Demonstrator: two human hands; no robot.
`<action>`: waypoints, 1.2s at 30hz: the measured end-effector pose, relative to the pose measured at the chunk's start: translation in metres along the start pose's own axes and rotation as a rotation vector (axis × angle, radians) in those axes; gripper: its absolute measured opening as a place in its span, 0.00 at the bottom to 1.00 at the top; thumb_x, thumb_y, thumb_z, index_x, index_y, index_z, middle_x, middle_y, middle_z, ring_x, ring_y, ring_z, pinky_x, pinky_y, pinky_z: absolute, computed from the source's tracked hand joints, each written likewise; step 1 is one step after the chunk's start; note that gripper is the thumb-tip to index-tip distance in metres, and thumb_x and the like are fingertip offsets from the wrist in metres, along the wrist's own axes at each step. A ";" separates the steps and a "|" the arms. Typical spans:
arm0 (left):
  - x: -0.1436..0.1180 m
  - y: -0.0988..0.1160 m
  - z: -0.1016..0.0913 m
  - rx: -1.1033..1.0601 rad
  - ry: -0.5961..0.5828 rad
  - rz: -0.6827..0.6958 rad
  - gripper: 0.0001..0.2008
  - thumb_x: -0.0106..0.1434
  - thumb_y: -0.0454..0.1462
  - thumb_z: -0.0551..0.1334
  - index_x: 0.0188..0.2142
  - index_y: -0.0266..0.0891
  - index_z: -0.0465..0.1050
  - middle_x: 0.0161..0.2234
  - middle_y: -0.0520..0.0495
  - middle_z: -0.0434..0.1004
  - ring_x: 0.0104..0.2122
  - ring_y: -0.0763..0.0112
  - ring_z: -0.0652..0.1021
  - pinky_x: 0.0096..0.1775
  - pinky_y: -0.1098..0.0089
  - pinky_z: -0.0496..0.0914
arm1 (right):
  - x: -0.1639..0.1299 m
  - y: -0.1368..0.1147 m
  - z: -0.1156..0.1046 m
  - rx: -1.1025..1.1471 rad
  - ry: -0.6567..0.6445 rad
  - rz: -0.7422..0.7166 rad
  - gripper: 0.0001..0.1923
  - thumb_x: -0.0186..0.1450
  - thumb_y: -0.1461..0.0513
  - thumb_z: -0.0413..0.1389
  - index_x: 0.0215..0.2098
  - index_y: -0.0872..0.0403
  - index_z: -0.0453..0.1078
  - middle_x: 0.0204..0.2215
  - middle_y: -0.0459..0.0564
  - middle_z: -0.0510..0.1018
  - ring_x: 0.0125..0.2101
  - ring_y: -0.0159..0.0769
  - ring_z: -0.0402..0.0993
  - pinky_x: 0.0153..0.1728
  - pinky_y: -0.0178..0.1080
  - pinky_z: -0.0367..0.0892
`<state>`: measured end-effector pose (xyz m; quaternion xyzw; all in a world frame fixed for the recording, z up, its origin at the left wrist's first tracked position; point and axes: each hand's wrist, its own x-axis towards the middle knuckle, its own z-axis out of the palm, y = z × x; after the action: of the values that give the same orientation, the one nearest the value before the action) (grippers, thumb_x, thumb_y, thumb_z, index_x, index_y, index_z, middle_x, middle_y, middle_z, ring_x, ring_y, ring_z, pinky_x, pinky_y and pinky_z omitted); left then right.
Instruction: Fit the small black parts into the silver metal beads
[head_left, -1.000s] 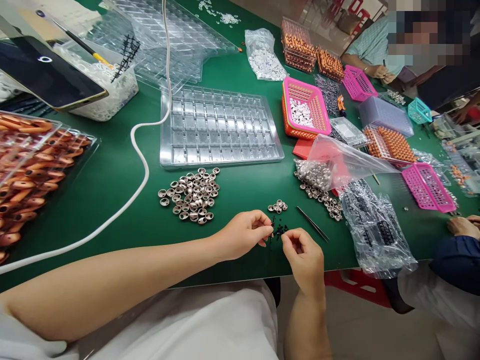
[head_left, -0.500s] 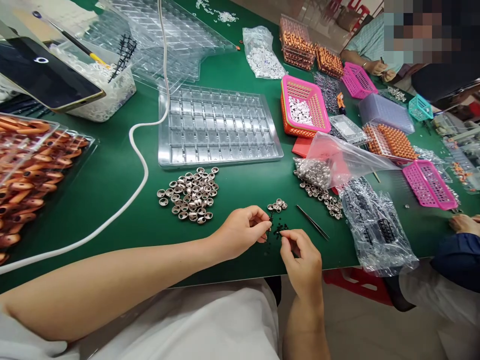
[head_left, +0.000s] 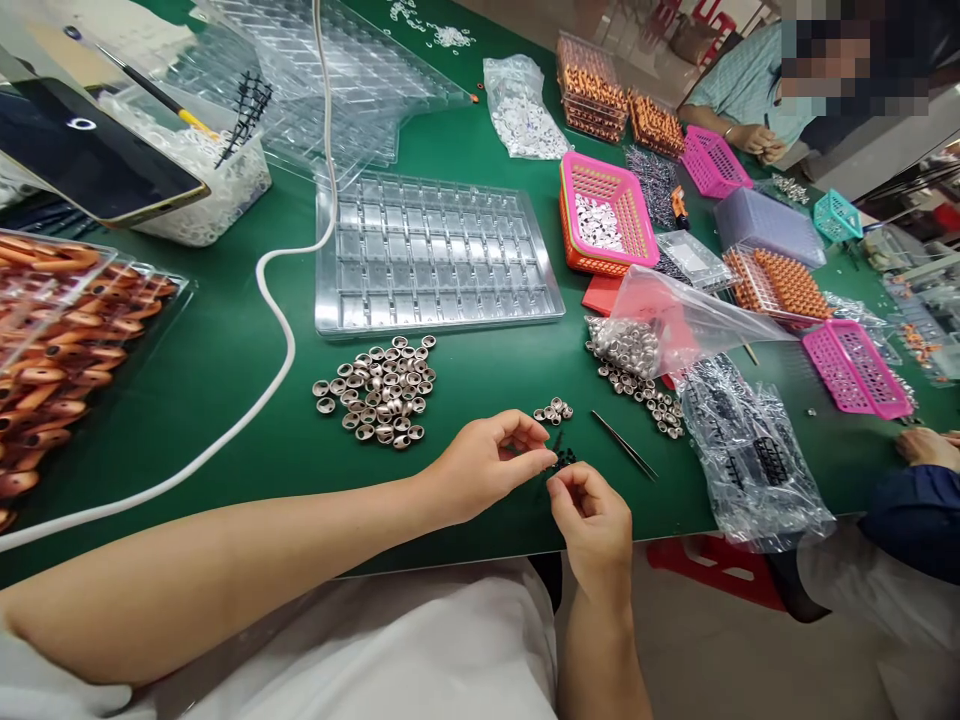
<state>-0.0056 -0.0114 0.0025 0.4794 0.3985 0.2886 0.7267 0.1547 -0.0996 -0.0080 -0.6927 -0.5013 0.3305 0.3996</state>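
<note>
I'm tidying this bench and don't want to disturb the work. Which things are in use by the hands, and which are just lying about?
In use:
left hand
right hand
small black parts
little cluster of metal caps

Lying about:
tweezers
big pile of metal caps
clear tray
pink basket
white cable

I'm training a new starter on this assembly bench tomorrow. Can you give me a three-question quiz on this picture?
1. True or false: the tweezers are held in the right hand.
2. Multiple choice: what lies just beyond the heap of metal cups, further from the person? A) a pink basket B) a clear compartment tray C) a phone
3. Short answer: where are the fingertips of the left hand and the right hand in relation to each other?

Key
1. False: they lie on the green mat, to the right of both hands.
2. B.
3. Pinched close together over the small black parts near the table's front edge.
</note>
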 end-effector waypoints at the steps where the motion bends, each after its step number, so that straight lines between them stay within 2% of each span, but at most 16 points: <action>1: 0.000 -0.001 0.000 0.015 -0.013 0.010 0.16 0.56 0.44 0.70 0.40 0.37 0.74 0.38 0.45 0.78 0.38 0.65 0.79 0.42 0.64 0.76 | 0.000 0.000 0.000 0.017 0.025 0.015 0.10 0.66 0.57 0.58 0.30 0.52 0.70 0.23 0.43 0.70 0.23 0.29 0.64 0.23 0.32 0.61; 5: -0.002 -0.004 0.000 0.043 -0.082 -0.012 0.20 0.53 0.45 0.73 0.41 0.37 0.75 0.38 0.45 0.79 0.39 0.63 0.79 0.43 0.64 0.75 | 0.001 -0.001 0.002 0.066 0.112 0.033 0.11 0.66 0.55 0.58 0.30 0.53 0.70 0.24 0.43 0.70 0.23 0.29 0.65 0.24 0.32 0.63; 10: -0.004 -0.003 0.002 0.063 -0.109 -0.070 0.10 0.58 0.41 0.67 0.36 0.37 0.77 0.33 0.49 0.79 0.33 0.68 0.77 0.39 0.68 0.71 | 0.002 -0.004 0.005 0.127 0.146 0.037 0.10 0.66 0.55 0.59 0.31 0.53 0.71 0.25 0.43 0.70 0.24 0.29 0.65 0.25 0.32 0.63; 16: -0.005 0.003 0.002 0.029 -0.143 -0.080 0.07 0.57 0.39 0.64 0.33 0.37 0.74 0.29 0.51 0.75 0.31 0.70 0.74 0.35 0.71 0.68 | 0.003 0.000 0.005 0.282 0.050 0.026 0.10 0.66 0.56 0.59 0.30 0.53 0.70 0.26 0.43 0.69 0.24 0.29 0.62 0.25 0.33 0.60; 21: -0.006 0.006 0.001 0.070 -0.206 -0.091 0.06 0.58 0.39 0.63 0.32 0.38 0.72 0.28 0.51 0.74 0.29 0.70 0.72 0.33 0.71 0.66 | 0.009 0.005 0.006 0.474 -0.096 0.007 0.11 0.63 0.57 0.60 0.27 0.53 0.68 0.23 0.43 0.67 0.24 0.30 0.60 0.24 0.34 0.58; 23: -0.005 0.005 0.000 0.080 -0.194 -0.093 0.06 0.58 0.38 0.62 0.32 0.38 0.71 0.28 0.51 0.73 0.29 0.70 0.73 0.33 0.71 0.66 | 0.010 0.005 0.004 0.529 -0.156 -0.031 0.11 0.62 0.57 0.60 0.25 0.53 0.67 0.21 0.43 0.65 0.24 0.31 0.60 0.24 0.35 0.57; 25: -0.003 0.003 -0.001 0.081 -0.170 -0.094 0.06 0.58 0.39 0.62 0.32 0.38 0.71 0.28 0.51 0.73 0.30 0.69 0.74 0.35 0.70 0.67 | 0.011 0.006 0.000 0.540 -0.160 -0.060 0.11 0.62 0.57 0.60 0.25 0.53 0.67 0.21 0.43 0.64 0.24 0.31 0.61 0.24 0.35 0.57; 27: -0.001 0.003 -0.002 0.081 -0.151 -0.086 0.06 0.59 0.39 0.62 0.32 0.38 0.71 0.28 0.51 0.74 0.31 0.69 0.75 0.36 0.69 0.69 | 0.011 0.007 -0.006 0.455 -0.096 -0.064 0.10 0.64 0.58 0.60 0.26 0.53 0.67 0.22 0.43 0.65 0.24 0.31 0.61 0.24 0.35 0.56; 30: 0.000 0.002 -0.002 0.081 -0.127 -0.081 0.07 0.60 0.39 0.62 0.33 0.37 0.71 0.28 0.51 0.74 0.31 0.69 0.76 0.37 0.69 0.70 | 0.012 0.010 -0.015 0.143 0.004 -0.074 0.10 0.67 0.60 0.58 0.28 0.52 0.69 0.25 0.43 0.68 0.24 0.29 0.61 0.24 0.34 0.56; 33: 0.000 0.001 -0.001 0.067 -0.097 -0.076 0.06 0.61 0.39 0.62 0.32 0.37 0.71 0.28 0.52 0.74 0.30 0.70 0.76 0.36 0.69 0.70 | 0.014 0.013 -0.017 -0.170 0.019 -0.191 0.08 0.69 0.61 0.57 0.30 0.52 0.70 0.26 0.43 0.70 0.24 0.28 0.62 0.26 0.34 0.59; 36: -0.001 0.000 0.000 0.042 -0.072 -0.083 0.06 0.61 0.38 0.62 0.32 0.37 0.71 0.27 0.52 0.74 0.28 0.72 0.76 0.35 0.71 0.71 | 0.015 0.017 -0.014 -0.347 0.001 -0.319 0.08 0.70 0.62 0.56 0.32 0.52 0.70 0.27 0.43 0.72 0.25 0.29 0.63 0.29 0.34 0.61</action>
<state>-0.0057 -0.0121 0.0028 0.4879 0.3976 0.2325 0.7415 0.1782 -0.0910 -0.0170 -0.6633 -0.6534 0.1716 0.3219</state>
